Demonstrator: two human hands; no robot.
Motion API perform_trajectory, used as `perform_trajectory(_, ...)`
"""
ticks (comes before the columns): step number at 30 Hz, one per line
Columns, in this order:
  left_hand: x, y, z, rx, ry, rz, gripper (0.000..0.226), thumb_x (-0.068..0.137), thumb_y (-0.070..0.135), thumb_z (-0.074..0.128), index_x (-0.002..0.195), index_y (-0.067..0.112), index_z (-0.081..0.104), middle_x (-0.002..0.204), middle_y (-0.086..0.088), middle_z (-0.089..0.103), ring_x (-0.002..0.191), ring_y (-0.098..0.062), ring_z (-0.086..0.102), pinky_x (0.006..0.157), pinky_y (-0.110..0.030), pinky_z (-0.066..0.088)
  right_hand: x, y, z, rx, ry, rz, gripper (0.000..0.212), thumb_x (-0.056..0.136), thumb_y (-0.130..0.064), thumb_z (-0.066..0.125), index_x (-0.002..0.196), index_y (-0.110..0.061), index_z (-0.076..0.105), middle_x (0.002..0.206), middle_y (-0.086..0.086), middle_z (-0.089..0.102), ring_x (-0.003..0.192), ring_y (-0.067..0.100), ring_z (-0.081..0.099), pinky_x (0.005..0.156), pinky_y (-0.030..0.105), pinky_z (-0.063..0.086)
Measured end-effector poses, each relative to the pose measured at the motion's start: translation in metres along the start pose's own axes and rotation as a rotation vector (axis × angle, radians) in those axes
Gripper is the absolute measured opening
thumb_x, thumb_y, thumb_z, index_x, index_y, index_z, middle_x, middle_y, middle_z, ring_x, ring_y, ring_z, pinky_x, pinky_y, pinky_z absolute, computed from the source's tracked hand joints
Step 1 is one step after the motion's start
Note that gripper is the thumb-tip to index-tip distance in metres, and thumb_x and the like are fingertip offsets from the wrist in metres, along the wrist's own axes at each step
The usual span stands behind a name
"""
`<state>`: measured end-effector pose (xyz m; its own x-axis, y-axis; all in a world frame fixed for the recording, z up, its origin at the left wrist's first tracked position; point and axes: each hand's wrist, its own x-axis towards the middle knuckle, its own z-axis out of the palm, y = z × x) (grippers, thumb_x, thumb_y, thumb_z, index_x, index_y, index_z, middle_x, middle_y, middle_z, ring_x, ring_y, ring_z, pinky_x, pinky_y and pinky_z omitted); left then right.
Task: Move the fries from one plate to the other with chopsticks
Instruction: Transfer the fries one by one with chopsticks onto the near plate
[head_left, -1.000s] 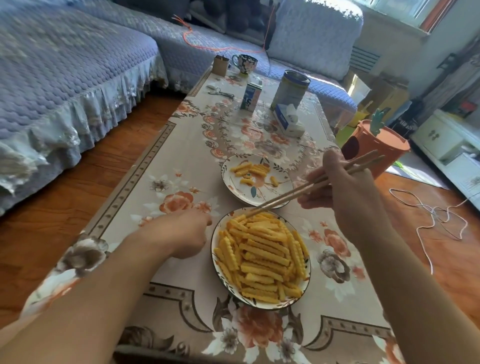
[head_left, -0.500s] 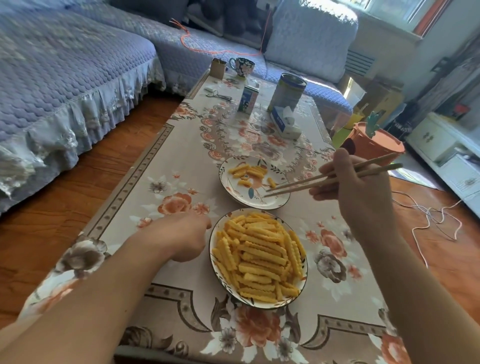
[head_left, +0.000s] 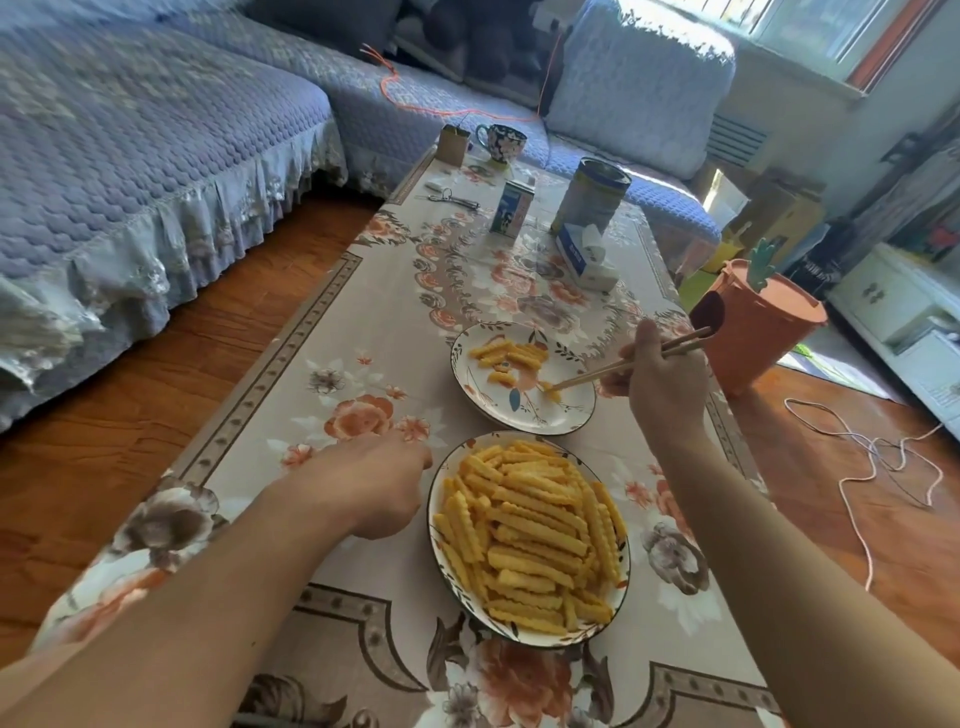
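A near plate (head_left: 435, 540) piled with crinkle-cut fries (head_left: 530, 535) sits close to me on the floral tablecloth. Behind it stands a far plate (head_left: 576, 415) with several fries (head_left: 506, 356) on its left half. My right hand (head_left: 660, 384) grips wooden chopsticks (head_left: 613, 368); their tips rest on a single fry (head_left: 551, 391) lying on the far plate's right side. Left of the near plate, my left hand (head_left: 374, 486) rests on the cloth with its fingers curled under, holding nothing.
Further back on the table stand a tissue box (head_left: 584, 254), a tin can (head_left: 592, 195), a small carton (head_left: 511, 208), a mug (head_left: 501, 140) and scissors (head_left: 452, 198). An orange bin (head_left: 748, 327) stands right of the table. Cables (head_left: 872, 457) lie on the floor.
My right hand has carried the chopsticks from above the near plate across to the far plate and lowered their tips onto it. My left hand has stayed put.
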<state>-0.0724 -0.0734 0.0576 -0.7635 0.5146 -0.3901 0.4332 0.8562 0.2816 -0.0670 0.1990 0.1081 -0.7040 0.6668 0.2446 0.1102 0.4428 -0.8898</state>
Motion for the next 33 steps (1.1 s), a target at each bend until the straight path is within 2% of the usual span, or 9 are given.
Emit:
perform_trajectory(2, 0.0, 0.0, -0.001, -0.009, -0.002, 0.006, 0.05, 0.099, 0.016, 0.038, 0.147, 0.03, 0.045, 0.15, -0.001, 0.046, 0.133, -0.027, 0.048, 0.103, -0.043, 0.047, -0.013, -0.018, -0.01, 0.084, -0.044, -0.007, 0.045, 0.107, -0.035, 0.051, 0.076, -0.006, 0.067, 0.058, 0.01, 0.069, 0.053, 0.028, 0.071, 0.063, 0.05, 0.064)
perform_trajectory(5, -0.001, 0.001, -0.003, -0.023, -0.012, 0.006, 0.052, 0.099, 0.016, 0.038, 0.15, 0.029, 0.043, 0.152, -0.002, 0.045, 0.135, -0.027, 0.047, 0.104, -0.042, 0.046, -0.045, -0.054, -0.027, 0.178, -0.211, -0.027, 0.046, 0.108, -0.032, 0.048, 0.08, 0.0, 0.066, 0.061, 0.015, 0.07, 0.058, 0.036, 0.072, 0.06, 0.044, 0.064)
perform_trajectory(9, 0.0, 0.0, -0.003, -0.04, -0.018, -0.001, 0.054, 0.099, 0.017, 0.038, 0.152, 0.031, 0.041, 0.154, -0.001, 0.044, 0.137, -0.026, 0.045, 0.106, -0.04, 0.044, -0.079, -0.078, -0.04, 0.123, -0.388, -0.011, 0.048, 0.106, -0.032, 0.048, 0.081, 0.004, 0.067, 0.062, 0.02, 0.069, 0.058, 0.039, 0.071, 0.058, 0.045, 0.064)
perform_trajectory(16, 0.001, -0.001, -0.003, -0.067, -0.021, -0.009, 0.055, 0.099, 0.016, 0.039, 0.152, 0.031, 0.041, 0.154, 0.0, 0.045, 0.138, -0.024, 0.046, 0.11, -0.042, 0.043, -0.093, -0.074, -0.037, 0.028, -0.494, -0.015, 0.045, 0.105, -0.031, 0.051, 0.085, 0.007, 0.067, 0.066, 0.025, 0.068, 0.056, 0.034, 0.072, 0.054, 0.038, 0.063)
perform_trajectory(19, 0.0, 0.0, -0.004, -0.077, -0.019, -0.008, 0.054, 0.1, 0.016, 0.04, 0.152, 0.031, 0.041, 0.156, 0.002, 0.043, 0.139, -0.023, 0.045, 0.11, -0.04, 0.043, -0.088, -0.077, -0.042, -0.008, -0.466, -0.064, 0.04, 0.103, -0.029, 0.055, 0.085, 0.004, 0.068, 0.065, 0.021, 0.069, 0.055, 0.03, 0.072, 0.054, 0.036, 0.063)
perform_trajectory(25, 0.002, -0.002, -0.004, -0.097, -0.025, -0.011, 0.055, 0.099, 0.015, 0.039, 0.152, 0.031, 0.041, 0.157, 0.0, 0.042, 0.14, -0.024, 0.044, 0.112, -0.043, 0.042, -0.046, -0.062, -0.036, 0.088, -0.24, -0.106, 0.037, 0.106, -0.028, 0.052, 0.085, -0.003, 0.069, 0.067, 0.015, 0.072, 0.059, 0.032, 0.073, 0.06, 0.041, 0.064)
perform_trajectory(29, 0.001, -0.002, -0.004, -0.092, -0.019, -0.008, 0.055, 0.099, 0.014, 0.039, 0.152, 0.03, 0.041, 0.157, 0.001, 0.044, 0.139, -0.023, 0.045, 0.111, -0.04, 0.042, -0.018, -0.026, -0.005, 0.027, -0.23, -0.065, 0.037, 0.106, -0.031, 0.054, 0.09, -0.004, 0.073, 0.069, 0.013, 0.074, 0.062, 0.03, 0.075, 0.069, 0.051, 0.064)
perform_trajectory(33, 0.001, -0.002, -0.003, -0.09, -0.02, -0.009, 0.054, 0.099, 0.016, 0.04, 0.152, 0.03, 0.041, 0.156, 0.0, 0.044, 0.139, -0.024, 0.046, 0.11, -0.039, 0.043, -0.009, -0.011, 0.018, 0.014, -0.215, -0.04, 0.034, 0.105, -0.03, 0.056, 0.087, -0.006, 0.073, 0.069, 0.016, 0.074, 0.064, 0.033, 0.075, 0.072, 0.053, 0.063)
